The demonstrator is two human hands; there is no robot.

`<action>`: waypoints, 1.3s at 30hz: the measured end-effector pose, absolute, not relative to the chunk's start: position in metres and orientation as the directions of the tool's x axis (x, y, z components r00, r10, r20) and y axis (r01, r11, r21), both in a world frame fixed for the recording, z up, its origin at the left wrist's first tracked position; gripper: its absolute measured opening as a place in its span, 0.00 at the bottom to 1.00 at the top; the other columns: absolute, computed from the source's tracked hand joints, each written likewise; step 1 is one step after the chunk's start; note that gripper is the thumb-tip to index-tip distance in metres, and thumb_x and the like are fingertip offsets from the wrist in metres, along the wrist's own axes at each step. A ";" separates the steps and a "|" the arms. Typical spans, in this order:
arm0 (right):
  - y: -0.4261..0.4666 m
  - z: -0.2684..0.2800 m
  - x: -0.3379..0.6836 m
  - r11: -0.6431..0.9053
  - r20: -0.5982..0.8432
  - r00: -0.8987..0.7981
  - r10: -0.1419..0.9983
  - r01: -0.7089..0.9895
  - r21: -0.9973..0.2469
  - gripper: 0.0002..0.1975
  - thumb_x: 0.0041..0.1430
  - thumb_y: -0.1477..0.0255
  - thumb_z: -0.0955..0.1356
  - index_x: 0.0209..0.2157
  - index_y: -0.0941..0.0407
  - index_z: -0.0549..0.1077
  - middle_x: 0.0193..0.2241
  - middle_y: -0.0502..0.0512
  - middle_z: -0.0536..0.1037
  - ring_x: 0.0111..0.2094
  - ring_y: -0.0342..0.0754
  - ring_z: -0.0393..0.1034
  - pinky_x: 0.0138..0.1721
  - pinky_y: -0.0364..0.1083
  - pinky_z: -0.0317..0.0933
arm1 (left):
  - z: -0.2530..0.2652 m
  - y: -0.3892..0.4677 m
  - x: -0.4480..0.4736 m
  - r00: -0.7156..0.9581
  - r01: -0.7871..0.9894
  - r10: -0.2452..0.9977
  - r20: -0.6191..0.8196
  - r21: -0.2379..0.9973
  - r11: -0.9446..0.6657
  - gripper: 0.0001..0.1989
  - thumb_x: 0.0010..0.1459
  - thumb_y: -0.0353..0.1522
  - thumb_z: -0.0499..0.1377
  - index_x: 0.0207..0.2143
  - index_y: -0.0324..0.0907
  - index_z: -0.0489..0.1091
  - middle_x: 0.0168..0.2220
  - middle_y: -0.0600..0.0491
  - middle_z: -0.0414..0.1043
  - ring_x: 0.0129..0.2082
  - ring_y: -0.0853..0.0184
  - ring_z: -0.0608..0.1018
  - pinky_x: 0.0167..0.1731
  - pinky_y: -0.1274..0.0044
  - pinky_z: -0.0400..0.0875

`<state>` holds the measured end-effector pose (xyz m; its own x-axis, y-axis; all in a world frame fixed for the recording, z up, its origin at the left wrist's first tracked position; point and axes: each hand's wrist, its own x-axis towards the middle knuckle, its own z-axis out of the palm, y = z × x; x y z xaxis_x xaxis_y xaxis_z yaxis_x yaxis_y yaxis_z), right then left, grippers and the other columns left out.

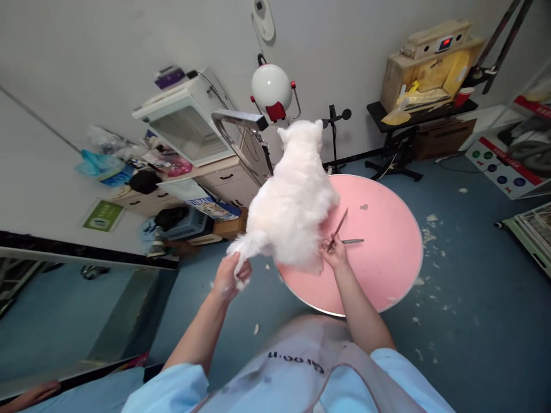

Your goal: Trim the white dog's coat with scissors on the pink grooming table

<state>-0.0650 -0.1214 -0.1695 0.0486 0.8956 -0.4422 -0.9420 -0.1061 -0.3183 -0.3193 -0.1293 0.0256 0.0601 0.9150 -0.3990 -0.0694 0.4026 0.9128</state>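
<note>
The white dog's [293, 201] tail is gripped by the left hand [227, 278], while open scissors [340, 229] are held by the right hand [336, 255] over the pink counter [387, 252].

I saw a white cabinet [189, 123] atop wooden drawers [224, 180] against the wall, a globe lamp [271, 86] beside it, what looked like a pet carrier [183, 223] on the floor, and fur clippings [430, 229] off the table's right edge.

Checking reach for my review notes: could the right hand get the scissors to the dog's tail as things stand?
Probably yes: the right hand with the scissors is at the dog's rump, and the left hand holds the tail out clear.
</note>
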 end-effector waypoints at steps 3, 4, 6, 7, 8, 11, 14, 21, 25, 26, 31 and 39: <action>-0.125 -0.172 -0.069 -0.235 -0.502 -0.052 0.863 -0.922 -0.308 0.14 0.63 0.67 0.68 0.25 0.53 0.63 0.16 0.41 0.61 0.16 0.40 0.55 0.23 0.41 0.62 | 0.026 -0.128 -0.321 0.051 -0.072 0.905 -0.423 0.902 0.426 0.37 0.24 0.52 0.75 0.19 0.39 0.56 0.12 0.64 0.45 0.11 0.81 0.50 0.12 0.85 0.49; -0.130 -0.171 -0.066 -0.218 -0.462 -0.055 0.885 -0.926 -0.307 0.13 0.63 0.67 0.69 0.26 0.53 0.64 0.17 0.42 0.62 0.17 0.40 0.55 0.25 0.42 0.63 | 0.027 -0.128 -0.321 0.045 -0.079 0.904 -0.425 0.901 0.428 0.37 0.23 0.52 0.76 0.19 0.39 0.57 0.12 0.65 0.45 0.11 0.81 0.51 0.12 0.86 0.49; -0.143 -0.172 -0.053 -0.034 -0.353 0.078 0.932 -0.953 -0.302 0.11 0.64 0.65 0.69 0.29 0.52 0.66 0.20 0.41 0.64 0.19 0.40 0.57 0.31 0.44 0.67 | 0.026 -0.126 -0.323 0.037 -0.090 0.904 -0.425 0.900 0.427 0.36 0.23 0.52 0.76 0.20 0.39 0.58 0.12 0.65 0.45 0.11 0.82 0.51 0.12 0.86 0.49; -0.152 -0.173 -0.047 0.079 -0.316 0.175 0.932 -0.952 -0.296 0.11 0.64 0.64 0.69 0.29 0.51 0.66 0.20 0.41 0.64 0.20 0.39 0.58 0.35 0.45 0.68 | 0.025 -0.125 -0.324 0.042 -0.089 0.903 -0.428 0.898 0.430 0.36 0.23 0.52 0.76 0.20 0.39 0.59 0.12 0.65 0.45 0.11 0.82 0.51 0.12 0.86 0.49; -0.160 -0.175 -0.043 0.157 -0.313 0.252 0.916 -0.942 -0.298 0.12 0.63 0.64 0.70 0.29 0.51 0.65 0.20 0.41 0.63 0.20 0.39 0.57 0.36 0.45 0.68 | 0.024 -0.124 -0.325 0.051 -0.086 0.900 -0.432 0.896 0.435 0.36 0.23 0.52 0.76 0.20 0.38 0.59 0.12 0.65 0.46 0.11 0.82 0.51 0.12 0.86 0.49; -0.181 -0.182 -0.056 -0.029 -0.443 0.151 0.884 -0.927 -0.375 0.18 0.58 0.64 0.74 0.25 0.53 0.62 0.17 0.40 0.59 0.17 0.38 0.52 0.26 0.41 0.62 | 0.022 -0.119 -0.327 0.090 -0.076 0.896 -0.435 0.894 0.441 0.36 0.25 0.52 0.76 0.19 0.38 0.58 0.13 0.64 0.46 0.11 0.82 0.51 0.12 0.86 0.48; -0.202 -0.186 -0.087 -0.303 -0.439 -0.103 0.893 -0.857 -0.416 0.20 0.53 0.61 0.76 0.24 0.53 0.62 0.18 0.41 0.59 0.18 0.39 0.52 0.23 0.41 0.58 | 0.021 -0.114 -0.326 0.115 -0.079 0.896 -0.428 0.895 0.438 0.36 0.25 0.52 0.76 0.18 0.39 0.57 0.12 0.64 0.45 0.11 0.81 0.51 0.12 0.86 0.48; -0.274 -0.225 -0.047 -0.050 -0.515 0.489 0.704 -0.689 -0.723 0.19 0.55 0.51 0.70 0.27 0.51 0.64 0.19 0.43 0.63 0.20 0.42 0.59 0.32 0.47 0.67 | 0.017 -0.105 -0.333 0.181 -0.031 0.907 -0.380 0.920 0.391 0.34 0.30 0.52 0.74 0.17 0.39 0.57 0.13 0.63 0.45 0.12 0.81 0.51 0.13 0.85 0.48; -0.298 -0.255 -0.022 -0.682 -0.616 0.580 0.533 -0.136 -0.718 0.21 0.59 0.51 0.63 0.22 0.52 0.66 0.18 0.52 0.69 0.23 0.49 0.67 0.27 0.46 0.60 | 0.011 -0.098 -0.341 0.216 -0.008 0.903 -0.371 0.924 0.382 0.34 0.29 0.53 0.74 0.16 0.39 0.58 0.12 0.62 0.45 0.11 0.80 0.52 0.13 0.85 0.49; -0.299 -0.257 -0.020 -0.749 -0.634 0.527 0.566 0.007 -0.663 0.22 0.60 0.52 0.62 0.21 0.52 0.66 0.18 0.54 0.70 0.23 0.50 0.69 0.27 0.47 0.60 | 0.009 -0.097 -0.342 0.210 -0.032 0.899 -0.383 0.917 0.398 0.35 0.28 0.53 0.74 0.16 0.39 0.57 0.12 0.63 0.44 0.11 0.81 0.51 0.12 0.85 0.49; -0.270 -0.240 -0.018 -0.681 -0.677 0.121 0.726 -0.019 -0.732 0.13 0.53 0.57 0.67 0.30 0.53 0.66 0.19 0.48 0.71 0.22 0.47 0.68 0.26 0.45 0.61 | 0.008 -0.099 -0.338 0.125 -0.136 0.911 -0.392 0.903 0.407 0.33 0.27 0.49 0.76 0.17 0.39 0.58 0.11 0.65 0.41 0.10 0.81 0.48 0.11 0.85 0.50; -0.193 -0.176 -0.040 -0.343 -0.332 -0.260 0.907 0.003 -0.939 0.13 0.47 0.67 0.72 0.35 0.55 0.70 0.31 0.50 0.77 0.34 0.47 0.72 0.37 0.45 0.64 | 0.017 -0.122 -0.318 -0.049 -0.206 0.920 -0.390 0.905 0.373 0.29 0.33 0.43 0.74 0.15 0.39 0.57 0.12 0.63 0.41 0.10 0.80 0.50 0.10 0.84 0.52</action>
<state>-0.0398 -0.1927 -0.1762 -0.2601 0.9068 -0.3317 0.0028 -0.3428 -0.9394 -0.3182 -0.1217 0.0174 -0.0492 0.9196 -0.3898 -0.2062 0.3725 0.9048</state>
